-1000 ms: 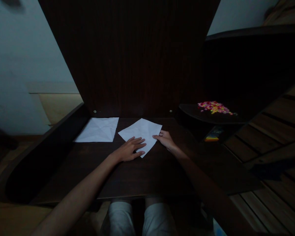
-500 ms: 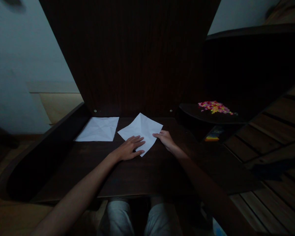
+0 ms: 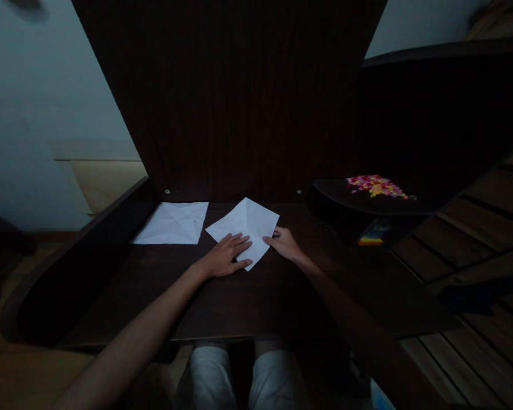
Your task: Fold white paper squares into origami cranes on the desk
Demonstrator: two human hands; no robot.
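A white sheet of paper (image 3: pixel 248 219) with a crease down its middle lies turned like a diamond on the dark wooden desk (image 3: pixel 239 307). My left hand (image 3: pixel 226 256) rests flat on its lower left part, fingers spread. At the right edge, my right hand (image 3: pixel 284 244) pinches the paper, thumb on top and the other fingers underneath, partly hidden. The right corner is slightly raised. To the left lies more white paper (image 3: pixel 173 223), flat and marked with crossing creases; neither hand touches it.
Many small pink, red and yellow pieces (image 3: pixel 378 185) are heaped on a rounded shelf (image 3: pixel 337 192) at the right. Below it sits something with a yellow and orange edge (image 3: pixel 370 241). A tall dark panel (image 3: pixel 239 102) rises behind the desk, and a raised side board (image 3: pixel 81 256) bounds its left.
My right hand has shifted slightly left and down along the paper's edge, and the right corner has moved inward a little. The left hand stays on the paper. The view has shifted slightly.
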